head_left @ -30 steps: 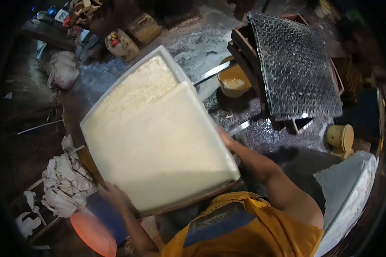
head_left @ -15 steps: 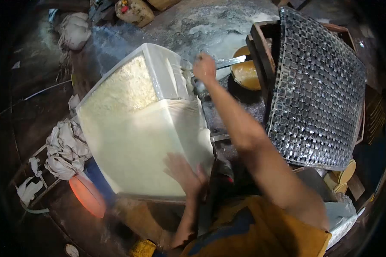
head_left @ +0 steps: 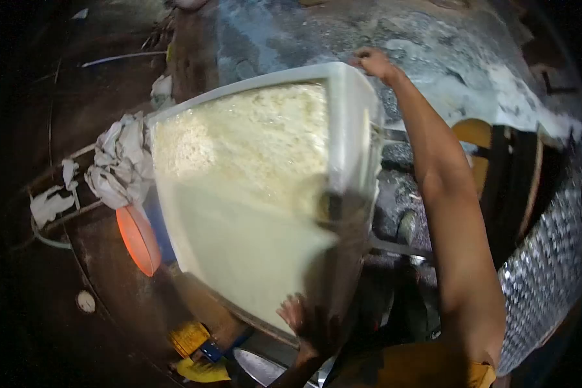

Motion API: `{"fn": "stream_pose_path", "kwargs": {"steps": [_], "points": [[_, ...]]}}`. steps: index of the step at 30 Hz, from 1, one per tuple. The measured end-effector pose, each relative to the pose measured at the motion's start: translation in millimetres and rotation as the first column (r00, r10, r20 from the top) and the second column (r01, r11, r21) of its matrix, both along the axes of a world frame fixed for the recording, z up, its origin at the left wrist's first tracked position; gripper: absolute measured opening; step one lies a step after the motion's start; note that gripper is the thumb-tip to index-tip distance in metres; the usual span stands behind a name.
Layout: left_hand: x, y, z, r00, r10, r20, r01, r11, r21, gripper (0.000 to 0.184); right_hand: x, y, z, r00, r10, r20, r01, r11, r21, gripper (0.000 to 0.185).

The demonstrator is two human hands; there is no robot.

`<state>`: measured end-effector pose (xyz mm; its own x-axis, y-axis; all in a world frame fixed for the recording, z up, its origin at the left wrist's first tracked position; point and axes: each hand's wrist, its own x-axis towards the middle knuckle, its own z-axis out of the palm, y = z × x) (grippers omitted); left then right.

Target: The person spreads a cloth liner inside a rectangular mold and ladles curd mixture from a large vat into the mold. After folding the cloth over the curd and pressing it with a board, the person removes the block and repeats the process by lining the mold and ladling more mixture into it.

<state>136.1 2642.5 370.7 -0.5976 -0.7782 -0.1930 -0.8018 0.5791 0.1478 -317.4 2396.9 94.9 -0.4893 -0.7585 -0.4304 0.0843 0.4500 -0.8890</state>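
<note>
A white-rimmed box (head_left: 339,97) is filled with pale yellow, curd-like lumps (head_left: 258,123). A thin off-white cloth (head_left: 233,252) lies smooth over the near part, its edge crossing the box aslant. My left hand (head_left: 307,323) is at the near right corner, fingers spread at the cloth; whether it presses down I cannot tell. My right hand (head_left: 374,64) reaches the far right corner of the box with its fingers curled in. Anything inside those fingers is too small or hidden to make out. The box's right side is dark and blurred.
Crumpled white cloths (head_left: 119,161) hang on a rail left of the box, above an orange basin (head_left: 138,240). A dark woven panel (head_left: 543,278) stands at the right, near a yellow round container (head_left: 473,139). Wet, whitish floor (head_left: 433,77) stretches beyond.
My right hand has moved to the far right corner of the box. The cloth's edge has shifted nearer me, uncovering more lumps. My left hand remains near the close corner; the view has turned.
</note>
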Motion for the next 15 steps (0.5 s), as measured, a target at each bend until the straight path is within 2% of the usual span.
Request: {"fn": "stream_pose_path", "kwargs": {"steps": [2, 4, 5, 6, 9, 10, 11, 13, 15], "points": [[13, 4, -7, 0.995, 0.098, -0.025, -0.099, 0.995, -0.028, 0.073, 6, -13, -42, 0.998, -0.013, -0.056, 0.006, 0.993, -0.12, 0.043], [29, 8, -13, 0.993, 0.116, -0.022, -0.117, 0.99, -0.083, 0.071, 16, -14, -99, 0.96, 0.085, 0.268, -0.012, 0.965, -0.263, 0.029], [31, 12, -20, 0.983, 0.15, -0.105, -0.165, 0.975, -0.15, 0.065, 21, -12, -115, 0.926, 0.138, 0.35, -0.03, 0.954, -0.297, 0.029], [34, 16, -28, 0.966, 0.175, -0.193, -0.215, 0.954, -0.211, 0.06, 26, -11, -124, 0.947, 0.164, 0.275, -0.083, 0.955, -0.285, 0.028], [16, 15, -20, 0.973, 0.176, -0.149, -0.21, 0.942, -0.26, 0.051, 34, -12, -129, 0.974, 0.212, -0.075, -0.223, 0.956, -0.193, 0.026], [8, 13, -18, 0.969, 0.157, -0.19, -0.205, 0.942, -0.264, 0.048, 34, -9, -125, 0.955, 0.2, -0.219, -0.238, 0.957, -0.168, 0.026], [0, 10, -16, 0.963, 0.138, -0.23, -0.199, 0.943, -0.268, 0.046, 32, -5, -121, 0.919, 0.175, -0.354, -0.242, 0.958, -0.154, 0.025], [0, 15, -24, 0.917, 0.277, -0.288, -0.346, 0.911, -0.223, 0.045, 25, -3, -108, 0.821, 0.073, -0.567, -0.208, 0.962, -0.177, 0.024], [6, 8, -9, 0.979, 0.162, -0.125, -0.174, 0.98, -0.097, 0.048, 17, -9, -91, 0.712, -0.083, -0.697, -0.136, 0.958, -0.253, 0.023]]}}
